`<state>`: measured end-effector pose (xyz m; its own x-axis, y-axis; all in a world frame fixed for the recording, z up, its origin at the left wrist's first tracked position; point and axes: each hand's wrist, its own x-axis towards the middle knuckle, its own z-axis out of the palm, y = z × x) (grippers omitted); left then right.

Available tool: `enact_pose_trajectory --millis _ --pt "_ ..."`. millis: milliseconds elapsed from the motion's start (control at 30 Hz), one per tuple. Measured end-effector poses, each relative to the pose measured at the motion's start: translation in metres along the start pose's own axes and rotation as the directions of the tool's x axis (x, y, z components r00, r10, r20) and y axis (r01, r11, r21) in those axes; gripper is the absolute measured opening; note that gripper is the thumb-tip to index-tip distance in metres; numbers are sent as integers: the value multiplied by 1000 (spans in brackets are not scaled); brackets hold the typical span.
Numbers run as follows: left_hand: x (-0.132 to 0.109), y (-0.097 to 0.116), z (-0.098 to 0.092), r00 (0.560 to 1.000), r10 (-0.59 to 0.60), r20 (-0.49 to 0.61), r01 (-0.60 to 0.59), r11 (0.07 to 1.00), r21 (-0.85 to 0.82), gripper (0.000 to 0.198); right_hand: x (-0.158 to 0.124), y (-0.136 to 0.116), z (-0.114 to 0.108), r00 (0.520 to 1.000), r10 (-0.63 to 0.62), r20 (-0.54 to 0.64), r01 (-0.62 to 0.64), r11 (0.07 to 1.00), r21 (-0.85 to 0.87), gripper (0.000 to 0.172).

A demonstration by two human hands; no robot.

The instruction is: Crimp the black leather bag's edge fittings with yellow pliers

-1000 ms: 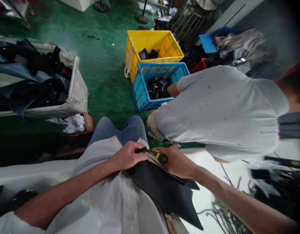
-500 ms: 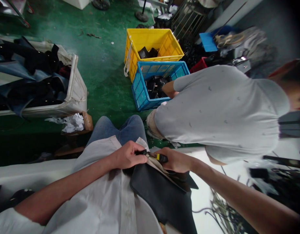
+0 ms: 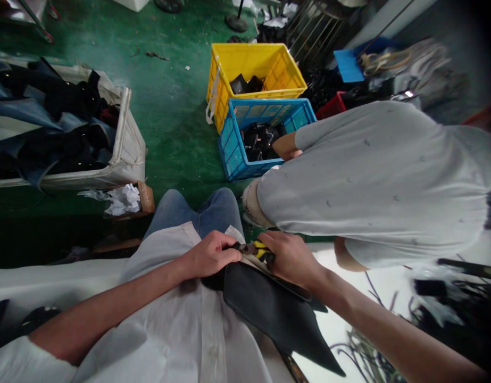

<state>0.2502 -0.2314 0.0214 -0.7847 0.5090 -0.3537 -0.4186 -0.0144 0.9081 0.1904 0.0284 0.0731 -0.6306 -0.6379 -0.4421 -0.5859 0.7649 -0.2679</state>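
Note:
My left hand (image 3: 213,255) is closed in a pinch at the upper corner of a black leather piece (image 3: 265,303), which hangs over my lap with a pale edge showing. A small dark bit (image 3: 234,246) shows between its thumb and fingers; I cannot tell whether it belongs to that piece. My right hand (image 3: 291,255) is wrapped round the yellow-and-black handles of pliers (image 3: 261,250). Their metal jaws point left, right beside my left fingertips. Whether the jaws grip anything is too small to tell. Part of the leather lies hidden under my right hand.
A co-worker in a grey shirt (image 3: 373,175) sits close on my right, one arm at a blue crate (image 3: 225,151) of black items. Behind it stands a yellow crate (image 3: 257,53). At left are a white bin (image 3: 129,154) of dark material and a small box (image 3: 146,198) with crumpled paper.
The pliers and my right hand have turned, so more of the jaws and yellow handles shows. The leather's lower end has swung right. The co-worker leans further right in view.

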Motion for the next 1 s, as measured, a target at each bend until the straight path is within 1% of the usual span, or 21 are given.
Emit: enact_pose_trajectory --millis 100,167,233,300,400,433,500,600,700,767,833,900,933,1000 --pt "-2 3 -1 999 -14 29 14 1000 -20 38 1 8 5 989 -114 -96 103 989 -107 25" --pt "-4 5 -4 997 -22 69 25 998 -50 36 4 13 5 975 -178 -134 156 975 -160 23" --pt "-6 7 -8 994 -9 110 19 996 -89 34 8 14 5 964 -213 -161 185 967 -176 23" --pt "-9 9 -11 992 3 126 12 992 -122 33 10 11 6 960 -205 -191 187 976 -108 23" --pt "-14 12 -12 995 12 100 0 993 -120 34 9 2 11 972 -117 -204 145 981 129 21" --pt "-15 14 -11 996 27 88 -19 995 -96 35 7 -1 13 979 -91 -182 131 967 220 20" --pt "-18 17 -9 994 75 73 -73 997 -35 38 3 -7 14 994 -66 -93 97 915 392 21" --pt "-21 23 -6 987 139 75 -142 989 40 43 -3 -12 11 992 -95 79 29 802 597 17" --pt "-24 28 -5 979 167 118 -176 982 70 44 -6 -16 4 965 -159 211 -47 682 730 6" --pt "-26 28 -5 974 174 146 -187 979 81 44 -6 -17 2 937 -213 278 -91 620 779 8" --pt "-27 27 -7 973 173 155 -188 978 86 44 -3 -16 1 909 -265 323 -115 584 804 10" --pt "-28 25 -9 975 157 157 -171 982 76 43 2 -13 1 896 -290 336 -107 592 799 9" --pt "-28 25 -9 977 142 158 -153 986 63 43 4 -11 0 901 -285 328 -86 623 778 9" --pt "-27 24 -10 981 88 170 -94 995 25 41 11 -4 -3 929 -249 274 -6 730 683 9"
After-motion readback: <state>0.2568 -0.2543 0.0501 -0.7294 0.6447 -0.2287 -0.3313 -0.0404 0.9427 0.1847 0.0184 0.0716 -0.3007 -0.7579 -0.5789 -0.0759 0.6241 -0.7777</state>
